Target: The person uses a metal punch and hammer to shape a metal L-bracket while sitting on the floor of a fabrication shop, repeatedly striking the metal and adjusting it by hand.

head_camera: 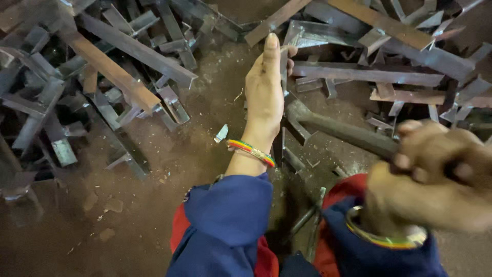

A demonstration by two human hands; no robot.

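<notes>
Left hand [264,87] clamped on upright metal strip [283,64] | right hand [435,174] gripping hammer [338,131] handle | cut steel pieces [128,66] heaped on floor [154,205]

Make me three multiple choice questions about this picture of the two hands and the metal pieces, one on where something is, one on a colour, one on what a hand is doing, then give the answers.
1. Where does the hammer head sit?
A. just right of the left wrist
B. on the far left scrap pile
C. at the bottom left corner

2. What colour are the sleeves?
A. white
B. blue with red lining
C. green

3. What is the left hand doing?
A. lying flat on the ground
B. gripping the hammer handle
C. holding a metal piece upright

Answers: 1 A, the head lies beside the wrist with the striped bangle. 2 B, both cuffs show blue cloth over red. 3 C, the fingers wrap the piece with the thumb up, while the right hand grips the hammer handle.
</notes>
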